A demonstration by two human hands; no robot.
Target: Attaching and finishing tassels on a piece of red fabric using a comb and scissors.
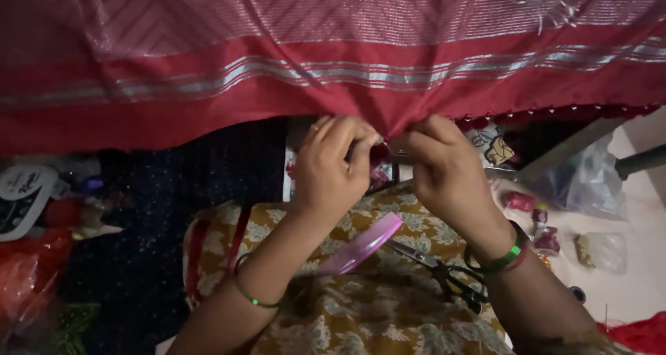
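Pinching: both hands meet at the lower hem of a red cloth (208, 112) and nip it between thumb and fingers.
Left hand (331, 164): fingers curled shut on the hem, thumb pressed toward the right hand; a thin green bangle (251, 299) sits on the forearm.
Right hand (444, 168): closed on the same hem just beside the left, knuckles up; green and dark bangles (503, 258) ring the wrist.
Between the hands: the fingertips are almost touching; whether they hold a needle or thread is too small to tell.
Cloth: red, with silvery stripes (347, 71) along its border, spread across the whole top of the view; the hem puckers into a small peak where the hands grip it.
Edge trim: a row of small red knots (590, 110) runs along the hem to the right of the hands.
Lap: yellow-brown flowered fabric (374, 313) under the forearms.
On the lap: a pink flat strip (361, 247) lies tilted below the hands; black-handled scissors (437, 268) lie just to its right, blades toward the strip.
Right side: clear plastic bags (583, 182) and small red bundles (520, 201) on a pale floor (638, 286).
Left side: dark sparkly fabric (173, 188), an orange-red bag (28, 272) and a white object (21, 195), dimly lit.
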